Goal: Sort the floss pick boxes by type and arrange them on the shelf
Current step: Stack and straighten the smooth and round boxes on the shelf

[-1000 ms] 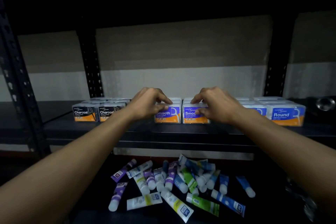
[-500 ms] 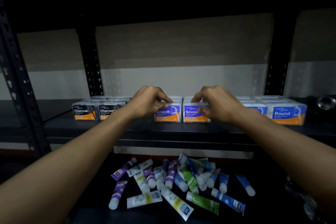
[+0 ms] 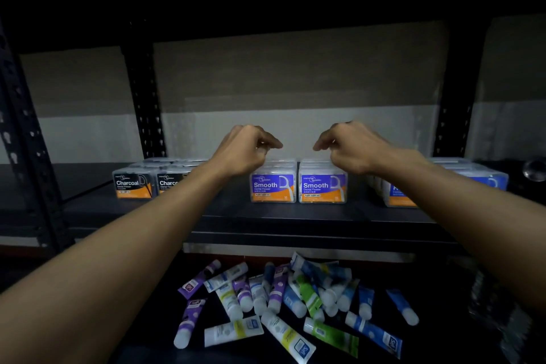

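Two purple-and-orange "Smooth" floss pick boxes stand side by side at the front of the dark shelf, with more boxes lined up behind them. My left hand hovers just above the left box, and my right hand above the right one. Both have loosely curled fingers and hold nothing. Black "Charcoal" boxes sit in a group to the left. Blue "Round" boxes sit to the right, partly hidden by my right forearm.
A heap of coloured tubes lies on the lower level below the shelf edge. Black perforated uprights frame the bay. A roundish glass object sits at the far right. Bare shelf shows between the box groups.
Both hands have lifted off the two front Smooth boxes and now hover above them. The boxes stay in place, their labels fully visible.
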